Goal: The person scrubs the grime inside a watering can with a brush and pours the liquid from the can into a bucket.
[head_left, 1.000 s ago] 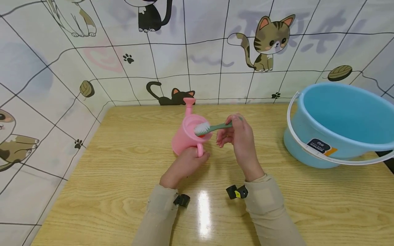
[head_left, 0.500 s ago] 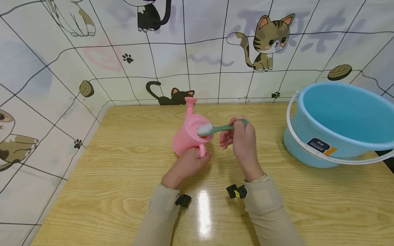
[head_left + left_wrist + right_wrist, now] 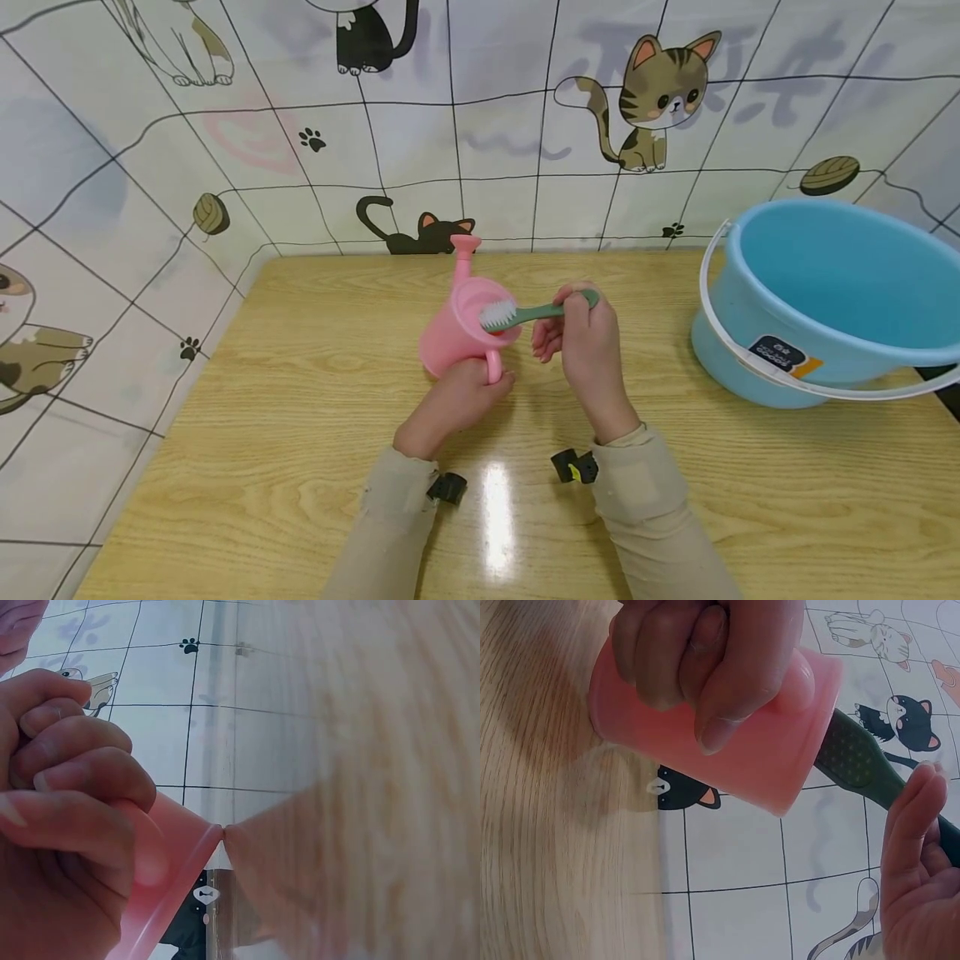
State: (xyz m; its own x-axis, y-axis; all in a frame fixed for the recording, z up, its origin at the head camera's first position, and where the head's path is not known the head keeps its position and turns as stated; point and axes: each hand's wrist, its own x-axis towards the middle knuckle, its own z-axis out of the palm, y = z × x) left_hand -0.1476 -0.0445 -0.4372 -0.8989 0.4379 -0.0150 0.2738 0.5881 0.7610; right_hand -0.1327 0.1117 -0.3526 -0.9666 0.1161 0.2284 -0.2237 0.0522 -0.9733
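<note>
A pink watering can leans toward me, its opening turned to the right and its spout toward the back wall. My left hand grips it by the handle, with fingers curled in the left wrist view. My right hand pinches a brush with a green handle and white bristles. The brush head lies at the can's mouth, bristles facing into the opening. A bit of something orange-red shows below the head; what it is cannot be told. In the right wrist view the green handle runs from behind the can's rim to my fingers.
A large light-blue bucket with a white bail handle stands on the right of the wooden table. A cat-print sheet covers the wall at the back and left, right behind the table's far edge.
The watering can and brush have shifted slightly to the right since a second ago. Over the last half second both hands move very little and keep their holds.
</note>
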